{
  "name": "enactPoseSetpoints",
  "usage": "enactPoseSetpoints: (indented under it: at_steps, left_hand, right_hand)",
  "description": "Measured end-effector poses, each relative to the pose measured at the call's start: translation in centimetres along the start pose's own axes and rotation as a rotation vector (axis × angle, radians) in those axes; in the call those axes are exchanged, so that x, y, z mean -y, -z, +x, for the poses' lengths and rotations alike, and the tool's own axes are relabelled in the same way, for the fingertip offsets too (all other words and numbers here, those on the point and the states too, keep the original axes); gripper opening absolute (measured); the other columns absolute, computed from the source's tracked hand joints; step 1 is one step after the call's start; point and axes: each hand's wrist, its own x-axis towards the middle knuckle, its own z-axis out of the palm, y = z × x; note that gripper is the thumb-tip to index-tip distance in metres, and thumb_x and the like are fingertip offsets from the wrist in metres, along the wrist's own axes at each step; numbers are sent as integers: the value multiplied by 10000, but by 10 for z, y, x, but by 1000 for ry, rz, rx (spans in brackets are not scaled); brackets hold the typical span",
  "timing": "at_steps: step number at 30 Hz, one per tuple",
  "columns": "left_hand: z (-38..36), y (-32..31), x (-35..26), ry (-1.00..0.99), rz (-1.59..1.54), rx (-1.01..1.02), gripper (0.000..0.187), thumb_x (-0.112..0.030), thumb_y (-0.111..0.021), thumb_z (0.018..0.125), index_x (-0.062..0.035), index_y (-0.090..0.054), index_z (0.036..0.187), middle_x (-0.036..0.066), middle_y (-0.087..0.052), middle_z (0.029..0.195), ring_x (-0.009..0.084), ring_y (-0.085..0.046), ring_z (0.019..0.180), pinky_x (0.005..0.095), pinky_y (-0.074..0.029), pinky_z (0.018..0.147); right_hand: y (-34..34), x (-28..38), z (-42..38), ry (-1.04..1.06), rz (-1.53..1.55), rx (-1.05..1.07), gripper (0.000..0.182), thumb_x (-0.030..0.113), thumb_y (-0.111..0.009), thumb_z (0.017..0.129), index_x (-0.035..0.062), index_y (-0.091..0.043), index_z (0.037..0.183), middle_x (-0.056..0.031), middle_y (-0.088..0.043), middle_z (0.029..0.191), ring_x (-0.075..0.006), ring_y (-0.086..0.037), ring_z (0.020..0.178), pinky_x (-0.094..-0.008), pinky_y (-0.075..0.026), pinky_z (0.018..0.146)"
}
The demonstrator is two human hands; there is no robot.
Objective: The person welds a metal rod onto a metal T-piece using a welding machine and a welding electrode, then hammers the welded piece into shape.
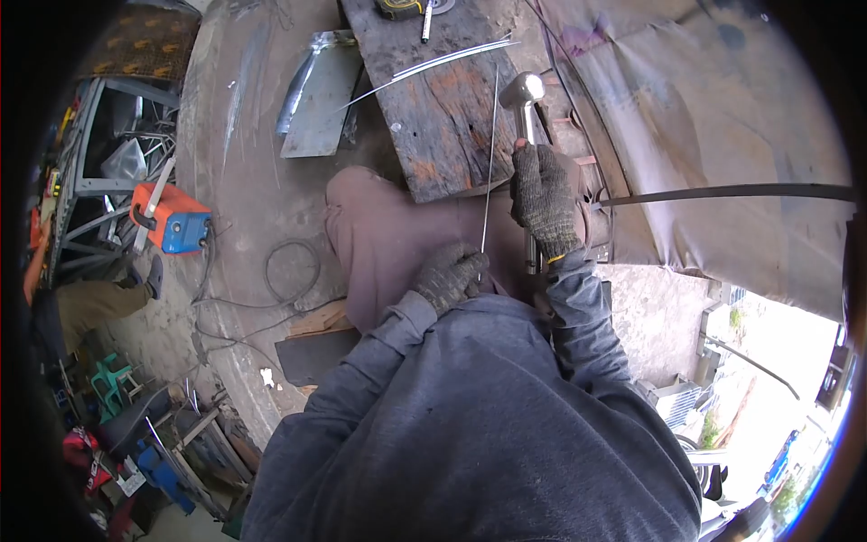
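My left hand (452,275), in a dark knitted glove, is closed near my lap around the lower end of a thin metal rod (491,163). The rod points up and away, its far end over a worn wooden plank (442,126). My right hand (545,194), gloved too, grips the shaft of a hammer (524,90) with a shiny steel head. That head is raised beside the plank's right edge, and the butt of the shaft sticks out below my fist. Several similar thin rods (433,63) lie across the plank.
A tape measure (399,8) and a marker (426,24) lie at the plank's far end. Left of it is a bent sheet-metal piece (316,104). An orange-and-blue machine (173,219) stands on the floor with a looping cable (293,242). A person's leg (104,307) shows at far left.
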Motion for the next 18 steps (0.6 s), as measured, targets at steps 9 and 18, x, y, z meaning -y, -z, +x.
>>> enactPoseSetpoints:
  at_steps: [9, 18]
  left_hand:
    - [2, 1, 5, -19, -35, 14, 234, -260, -641, 918, -47, -632, 1015, 44, -649, 794, 97, -582, 566, 236, -462, 474]
    - [3, 1, 8, -27, 7, 14, 223, -261, -638, 920, -52, -624, 997, 46, -649, 786, 95, -575, 563, 238, -462, 477]
  right_hand:
    - [-11, 15, 6, -418, 403, -83, 436, 515, -507, 960, 82, -543, 923, -19, -466, 546, -138, -454, 387, -314, -345, 359]
    - [-33, -26, 5, -73, 160, -30, 382, 395, -467, 1000, 28, -542, 1071, -198, -577, 737, -375, -621, 707, -449, -472, 651]
